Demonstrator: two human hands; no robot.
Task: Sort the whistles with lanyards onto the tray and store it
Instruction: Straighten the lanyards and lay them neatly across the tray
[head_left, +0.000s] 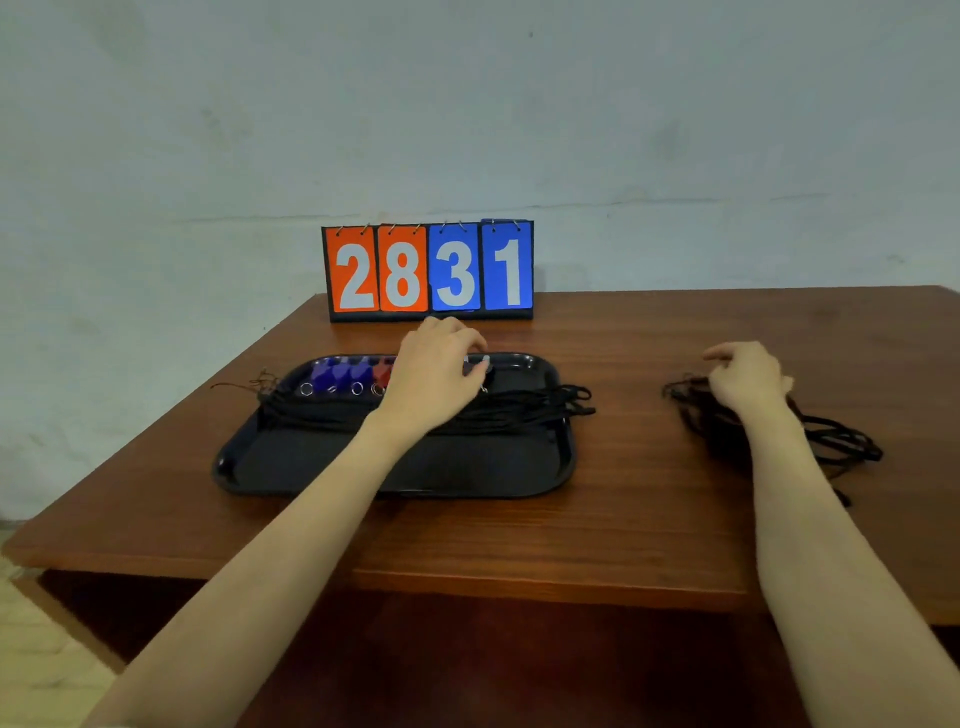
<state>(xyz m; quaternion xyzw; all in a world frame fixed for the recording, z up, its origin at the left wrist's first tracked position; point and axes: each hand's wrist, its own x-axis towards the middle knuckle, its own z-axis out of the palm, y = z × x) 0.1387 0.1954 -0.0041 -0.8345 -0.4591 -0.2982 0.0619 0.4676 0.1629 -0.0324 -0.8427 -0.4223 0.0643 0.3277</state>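
Several whistles (343, 375) lie on tray (519, 467) just beside left hand (436, 374).

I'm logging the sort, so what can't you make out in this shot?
- Head view: the left hand covers the whistles in the middle of the tray, so no count.
- Head view: the right hand hides what its fingers hold in the lanyard pile.

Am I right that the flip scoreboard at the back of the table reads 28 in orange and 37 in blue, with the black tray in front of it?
Not quite: in the head view the flip scoreboard reads 28 in orange and 31 in blue, not 37. The rest holds: it stands at the back of the table, with the black tray in front of it.
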